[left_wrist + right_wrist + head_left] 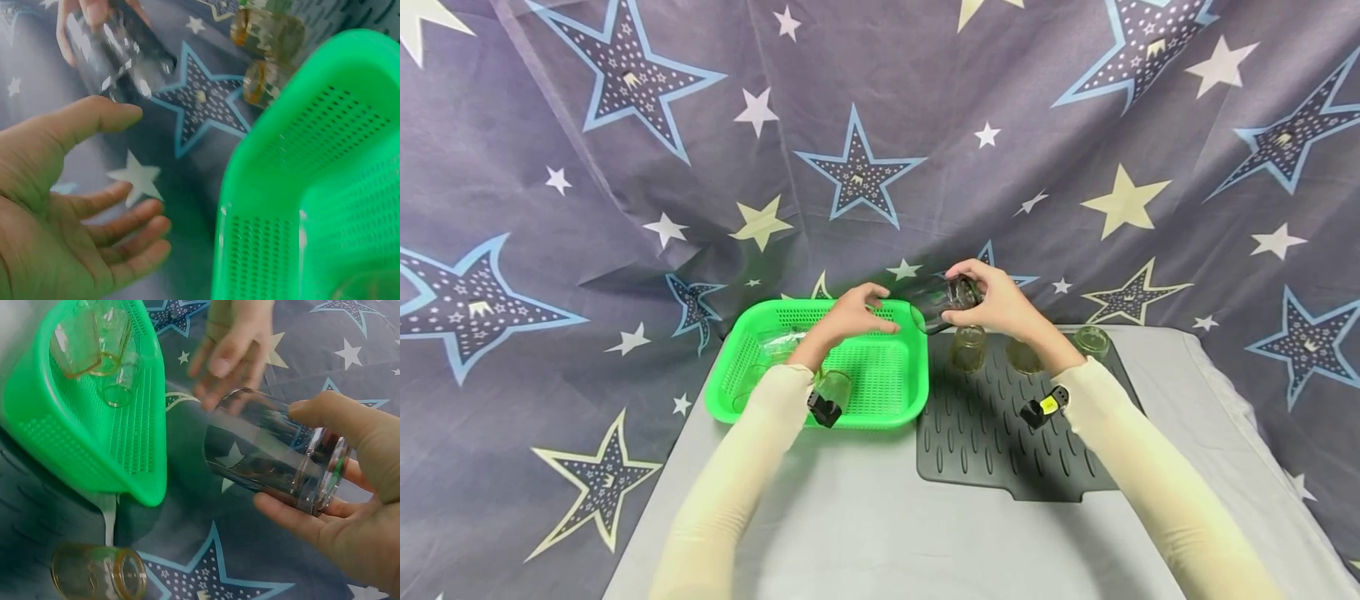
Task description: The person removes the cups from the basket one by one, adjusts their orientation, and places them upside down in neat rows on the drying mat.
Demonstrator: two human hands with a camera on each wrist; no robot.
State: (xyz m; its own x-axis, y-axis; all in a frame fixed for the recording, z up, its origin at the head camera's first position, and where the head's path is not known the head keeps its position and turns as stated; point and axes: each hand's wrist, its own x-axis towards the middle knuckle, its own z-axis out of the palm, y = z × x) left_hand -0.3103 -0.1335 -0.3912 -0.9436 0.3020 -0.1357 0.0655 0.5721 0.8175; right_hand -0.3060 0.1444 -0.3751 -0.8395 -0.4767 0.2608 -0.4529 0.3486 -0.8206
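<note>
Resting in green basket [56, 440]: glasses [75, 345]

Backdrop [917, 75]: dark grey-purple fabric, hung behind and at both sides of the table [880, 525], creased in places. Print consists of stars in several sizes. A blue-edged star [859, 177] at centre carries a dotted dark filling and a small crown. A yellow-edged star [606, 482] of similar filling lies at lower left. A plain pale-yellow star [1126, 202] and a plain white star [756, 111] are also noted. Table covering: light grey cloth, wrinkled along the right edge.
</note>
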